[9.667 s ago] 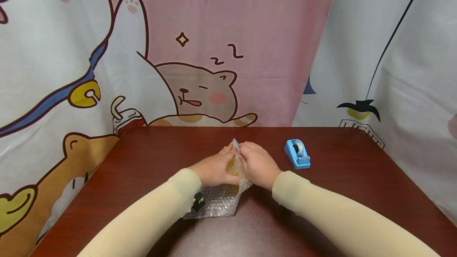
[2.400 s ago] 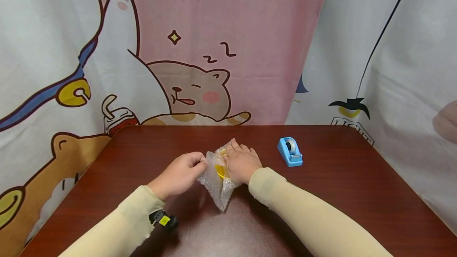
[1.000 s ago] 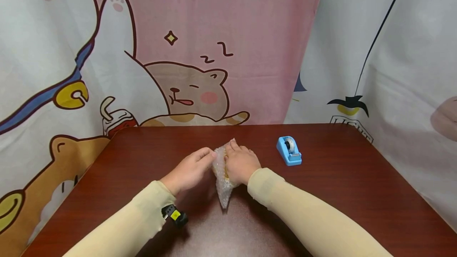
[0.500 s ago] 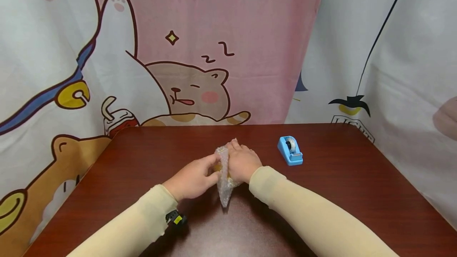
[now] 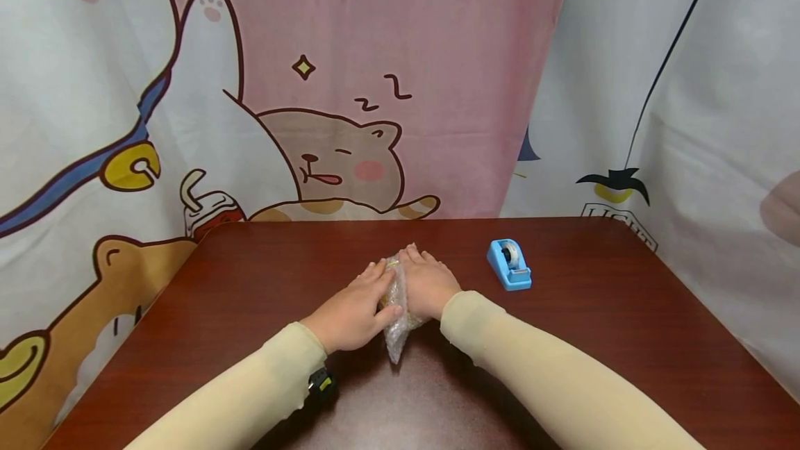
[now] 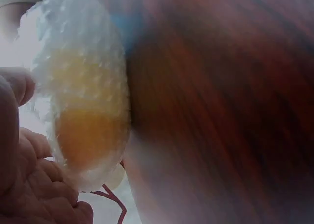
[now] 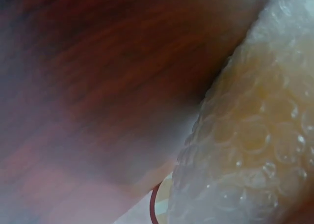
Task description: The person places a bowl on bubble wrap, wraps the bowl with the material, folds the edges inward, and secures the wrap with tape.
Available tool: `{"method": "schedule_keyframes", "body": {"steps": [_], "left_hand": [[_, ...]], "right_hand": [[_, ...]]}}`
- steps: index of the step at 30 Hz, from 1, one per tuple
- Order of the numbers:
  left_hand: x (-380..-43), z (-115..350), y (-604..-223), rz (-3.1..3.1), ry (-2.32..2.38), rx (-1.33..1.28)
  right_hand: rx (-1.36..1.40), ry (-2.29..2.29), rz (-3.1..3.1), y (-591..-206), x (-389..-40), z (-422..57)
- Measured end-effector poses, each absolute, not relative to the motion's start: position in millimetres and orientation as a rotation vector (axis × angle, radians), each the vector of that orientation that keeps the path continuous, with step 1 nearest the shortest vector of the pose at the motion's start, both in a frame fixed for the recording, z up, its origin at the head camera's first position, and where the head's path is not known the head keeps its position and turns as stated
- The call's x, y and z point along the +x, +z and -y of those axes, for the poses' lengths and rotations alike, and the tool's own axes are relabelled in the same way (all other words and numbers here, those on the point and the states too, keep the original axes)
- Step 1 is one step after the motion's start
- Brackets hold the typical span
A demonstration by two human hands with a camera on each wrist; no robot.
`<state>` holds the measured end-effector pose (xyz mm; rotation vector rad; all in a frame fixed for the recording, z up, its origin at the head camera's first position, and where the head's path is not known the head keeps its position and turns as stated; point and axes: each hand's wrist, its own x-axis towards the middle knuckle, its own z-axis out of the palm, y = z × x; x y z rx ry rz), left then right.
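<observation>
A bubble-wrapped bundle (image 5: 397, 297) stands on the table between my two hands, its folded tip pointing towards me. Something yellow-orange shows through the wrap; its kind is hidden. My left hand (image 5: 353, 307) lies along the bundle's left side, fingers stretched forward and thumb touching the near part of the wrap. In the left wrist view the bundle (image 6: 91, 101) sits beside the left fingers (image 6: 44, 184). On the other side, my right hand (image 5: 428, 285) rests against the wrap with its fingers straight. Close-up, the bubble wrap (image 7: 250, 140) fills the right wrist view's right side.
A blue tape dispenser (image 5: 509, 266) with a roll of tape stands to the right of the hands on the dark red-brown table (image 5: 269, 255). Behind the table hangs a curtain (image 5: 462, 89) with cartoon animals.
Earlier the wrap lay wider with the yellow thing exposed; its left flap has been folded up. My left hand has moved right onto the bundle, while the right stays almost in place.
</observation>
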<state>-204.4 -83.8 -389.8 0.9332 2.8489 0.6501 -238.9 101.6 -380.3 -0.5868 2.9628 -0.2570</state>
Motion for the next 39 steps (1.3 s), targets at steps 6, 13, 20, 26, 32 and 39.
{"method": "schedule_keyframes", "body": {"steps": [6, 13, 20, 26, 32, 39], "left_hand": [[-205.7, 78.7, -393.1, -2.892, 0.544, 0.947], [-205.0, 72.0, -393.7, -2.946, 0.469, 0.904], [-206.7, 66.5, -393.6, -2.953, 0.414, 0.879], [-207.3, 62.6, -391.1, -2.956, 0.389, 0.852], [-208.3, 58.6, -389.0, -2.963, 0.372, 0.841], [-210.7, 54.7, -388.9, -2.957, 0.361, 0.793]], "right_hand": [[-0.565, -0.532, -2.899, -380.2, -244.2, -111.1], [-0.579, -0.702, -2.873, -379.7, -246.8, -121.7], [-0.521, -0.786, -2.870, -381.9, -247.6, -127.2], [-0.486, -0.848, -2.828, -382.1, -248.5, -131.3], [-0.500, -0.887, -2.793, -377.8, -246.3, -136.3], [-0.556, -0.978, -2.733, -377.4, -246.3, -142.8]]}}
